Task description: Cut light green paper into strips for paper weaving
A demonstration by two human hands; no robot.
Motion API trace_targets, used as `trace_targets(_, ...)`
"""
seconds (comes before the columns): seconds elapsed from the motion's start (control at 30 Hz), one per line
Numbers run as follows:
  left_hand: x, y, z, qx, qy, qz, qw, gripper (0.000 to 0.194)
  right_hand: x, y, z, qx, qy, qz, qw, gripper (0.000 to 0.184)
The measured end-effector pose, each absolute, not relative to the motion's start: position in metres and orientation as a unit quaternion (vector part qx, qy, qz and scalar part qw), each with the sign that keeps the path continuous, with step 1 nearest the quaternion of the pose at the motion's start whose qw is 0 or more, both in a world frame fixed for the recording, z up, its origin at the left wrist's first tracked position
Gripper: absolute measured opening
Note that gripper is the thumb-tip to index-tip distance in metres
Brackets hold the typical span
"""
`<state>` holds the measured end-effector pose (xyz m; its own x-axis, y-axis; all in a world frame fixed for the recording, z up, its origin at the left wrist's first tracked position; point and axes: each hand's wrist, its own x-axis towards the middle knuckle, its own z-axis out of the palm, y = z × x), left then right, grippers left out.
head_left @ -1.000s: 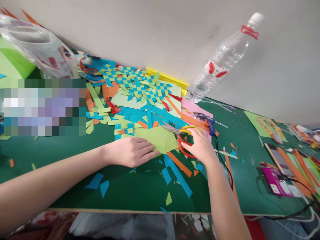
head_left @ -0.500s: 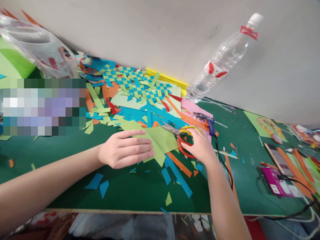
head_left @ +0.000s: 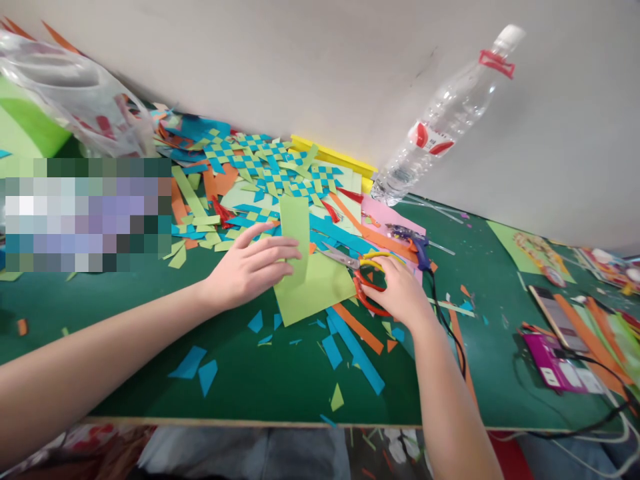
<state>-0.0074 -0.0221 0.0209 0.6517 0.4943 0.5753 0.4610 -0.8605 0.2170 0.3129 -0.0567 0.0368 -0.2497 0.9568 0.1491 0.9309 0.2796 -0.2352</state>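
Note:
My left hand (head_left: 257, 267) is stretched out with its fingers apart, the fingertips over the left edge of a light green paper strip (head_left: 296, 217). Whether they press on the strip, I cannot tell. Beneath it spreads a wider light green paper sheet (head_left: 325, 280). My right hand (head_left: 400, 287) is closed round the red and yellow handles of a pair of scissors (head_left: 353, 260), whose blades point left over the paper. Woven blue-and-green paper pieces (head_left: 270, 163) are heaped beyond both hands.
A tilted plastic bottle (head_left: 445, 120) stands by the wall. On the green table (head_left: 240, 387) lie paper scraps, a blue glue gun (head_left: 423, 250) with its cord, a phone (head_left: 555, 317) and a magenta box (head_left: 555, 363). A plastic container (head_left: 70, 87) is at the back left.
My left hand has shifted slightly left and up, its fingers more spread. The green strip now points away from me, and the sheet has turned. The right hand and scissors stay put.

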Motion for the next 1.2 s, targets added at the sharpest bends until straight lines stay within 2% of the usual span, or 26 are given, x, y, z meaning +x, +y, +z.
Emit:
trace_targets(0.17,-0.006,-0.004,0.011,0.892,0.354,0.281,0.006,0.030,0.313,-0.057,0.036,-0.602,-0.788,0.040,0.121,0.039)
trace_targets(0.27,-0.007,-0.002,0.010,0.868,0.398,0.295,0.021,0.029,0.313,-0.057,0.036,-0.598,-0.791,0.038,0.122,0.039)
trace_targets(0.53,0.002,-0.010,0.011,0.929,0.303,0.206,0.043,0.032,0.314,-0.057,0.035,-0.595,-0.793,0.039,0.126,0.039)
trace_targets(1.2,-0.004,0.000,-0.005,0.894,0.422,0.148,0.019,0.046,0.314,-0.057,0.035,-0.600,-0.790,0.049,0.119,0.040)
